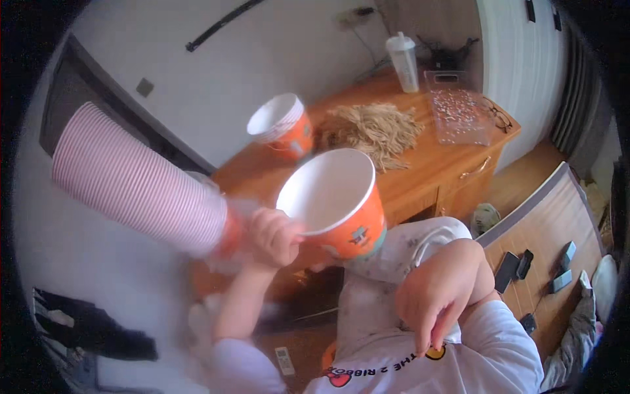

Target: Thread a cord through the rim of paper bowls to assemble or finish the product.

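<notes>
My left hand (274, 238) is closed, its fingers curled at the near-left rim of a large orange paper bucket (348, 233) with a white inside. The bucket is tilted, its mouth facing up and left, with its base over my bent knee. Behind that hand, a long stack of nested paper buckets (134, 177) with pinkish-white rims slants to the upper left. Blurred clear plastic film shows around the stack's lower end; whether my hand also grips it is hidden. My right hand (436, 299) hangs from a bent wrist before my chest, fingers pointing down and holding nothing.
On the wooden desk (410, 187) stand a short stack of orange paper buckets (282, 128), a heap of tan shredded filler (377, 131), a lidded white cup (403, 62), a clear bag (456, 108) and glasses (500, 117). A low board (545, 230) at right holds small dark items.
</notes>
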`<state>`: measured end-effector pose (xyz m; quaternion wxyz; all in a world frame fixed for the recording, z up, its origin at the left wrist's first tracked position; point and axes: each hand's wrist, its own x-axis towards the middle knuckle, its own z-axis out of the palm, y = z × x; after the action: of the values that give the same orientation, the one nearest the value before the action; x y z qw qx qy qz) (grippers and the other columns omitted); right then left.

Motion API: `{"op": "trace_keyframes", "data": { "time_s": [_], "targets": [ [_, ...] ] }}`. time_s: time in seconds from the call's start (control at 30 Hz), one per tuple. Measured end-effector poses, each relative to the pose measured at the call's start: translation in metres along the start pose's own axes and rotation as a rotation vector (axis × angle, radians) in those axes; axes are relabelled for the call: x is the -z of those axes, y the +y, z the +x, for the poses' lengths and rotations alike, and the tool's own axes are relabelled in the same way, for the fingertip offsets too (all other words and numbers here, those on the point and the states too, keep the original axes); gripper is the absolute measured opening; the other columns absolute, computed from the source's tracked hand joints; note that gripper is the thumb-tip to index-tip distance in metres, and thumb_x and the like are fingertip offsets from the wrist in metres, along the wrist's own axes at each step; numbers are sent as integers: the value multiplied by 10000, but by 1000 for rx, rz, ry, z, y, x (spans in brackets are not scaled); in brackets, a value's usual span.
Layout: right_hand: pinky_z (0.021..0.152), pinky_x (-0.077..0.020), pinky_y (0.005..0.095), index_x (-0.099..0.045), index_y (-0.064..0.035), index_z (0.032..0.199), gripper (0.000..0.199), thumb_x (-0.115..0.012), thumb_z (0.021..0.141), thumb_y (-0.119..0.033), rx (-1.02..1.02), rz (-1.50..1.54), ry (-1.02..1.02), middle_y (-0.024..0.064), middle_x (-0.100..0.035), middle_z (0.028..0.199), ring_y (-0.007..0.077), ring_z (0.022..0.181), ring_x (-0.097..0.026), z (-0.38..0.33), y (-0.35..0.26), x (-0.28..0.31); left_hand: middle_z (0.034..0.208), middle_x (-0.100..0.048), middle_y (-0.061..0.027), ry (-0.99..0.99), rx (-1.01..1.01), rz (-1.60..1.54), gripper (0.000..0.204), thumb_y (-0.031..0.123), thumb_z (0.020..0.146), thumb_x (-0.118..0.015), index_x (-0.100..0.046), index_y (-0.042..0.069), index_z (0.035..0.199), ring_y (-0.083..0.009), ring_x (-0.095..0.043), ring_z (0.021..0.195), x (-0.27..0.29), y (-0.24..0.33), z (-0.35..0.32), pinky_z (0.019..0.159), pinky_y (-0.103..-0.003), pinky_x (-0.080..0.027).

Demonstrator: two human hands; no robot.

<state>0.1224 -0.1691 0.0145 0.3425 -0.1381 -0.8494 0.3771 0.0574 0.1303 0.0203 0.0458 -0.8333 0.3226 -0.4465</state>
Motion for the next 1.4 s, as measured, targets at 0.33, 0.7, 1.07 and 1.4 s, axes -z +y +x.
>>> {"op": "trace_keyframes", "data": {
  "time_s": [0.33,0.7,1.07,1.4],
  "targets": [
    [684,-466,432,-617,-21,1058,246,-610,937,-235,-225,-116,172,132,-649,811,336,775,-623,-10,5,0,859,-578,42,48,-10,42,161,341,970,-514,-583,210,908,-177,-551,852,-23,1,-29,777,-376,-400],
    [698,-474,439,-620,-62,981,172,-618,898,-213,-474,-228,334,128,-644,804,349,775,-623,-11,14,3,924,-596,14,-6,172,-82,302,448,923,-584,-643,159,984,-194,-550,816,-29,36,-5,750,-367,-402],
    [668,-451,355,-696,-150,925,191,-751,750,-202,-616,-986,855,9,-595,747,234,734,-582,17,14,2,1305,-467,-171,18,1164,-1788,1056,507,727,-805,-185,68,1460,-264,-566,1078,-20,140,-2,923,-418,-464],
    [693,-493,390,-654,-82,900,140,-700,790,-155,-586,-757,912,85,-638,788,290,768,-620,7,19,14,965,-594,-65,56,1274,-1608,728,333,872,-703,-279,14,1372,-102,-552,784,-24,132,-30,684,-243,-446]
  ]
}}
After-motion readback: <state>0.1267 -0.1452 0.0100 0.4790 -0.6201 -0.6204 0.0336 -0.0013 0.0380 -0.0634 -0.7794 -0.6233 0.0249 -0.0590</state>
